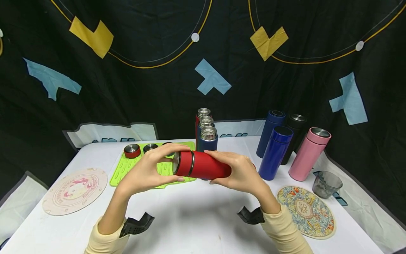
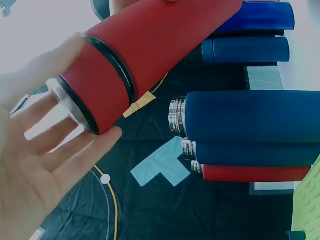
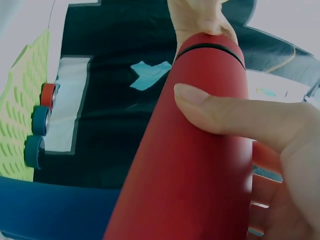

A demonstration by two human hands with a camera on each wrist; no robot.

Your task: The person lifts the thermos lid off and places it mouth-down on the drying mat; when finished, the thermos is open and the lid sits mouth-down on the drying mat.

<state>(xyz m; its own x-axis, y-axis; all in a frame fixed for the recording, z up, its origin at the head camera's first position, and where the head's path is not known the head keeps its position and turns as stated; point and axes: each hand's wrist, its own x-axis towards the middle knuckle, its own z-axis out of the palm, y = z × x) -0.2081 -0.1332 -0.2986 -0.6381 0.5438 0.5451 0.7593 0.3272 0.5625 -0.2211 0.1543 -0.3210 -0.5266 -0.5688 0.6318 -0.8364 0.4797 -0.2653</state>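
A red thermos (image 1: 207, 165) is held on its side above the table, its steel-topped lid (image 2: 105, 85) in place and pointing left. My left hand (image 1: 147, 169) holds the lid between the thumb on one side and the fingers on the other. Around the body, my right hand (image 1: 239, 171) grips with its thumb along the near side in the right wrist view. Behind it stand lidless bottles in a row: a dark blue bottle (image 1: 208, 143) in front, another blue one, and a red one (image 2: 255, 173) at the back.
On a green mat (image 1: 118, 173) lie a red lid (image 1: 131, 151) and two more lids. A pink plate mat (image 1: 75, 190) is at left. At right stand a pink thermos (image 1: 309, 153), a shiny blue thermos (image 1: 275, 153), other bottles, a glass cup (image 1: 326, 184) and a patterned mat (image 1: 306, 211).
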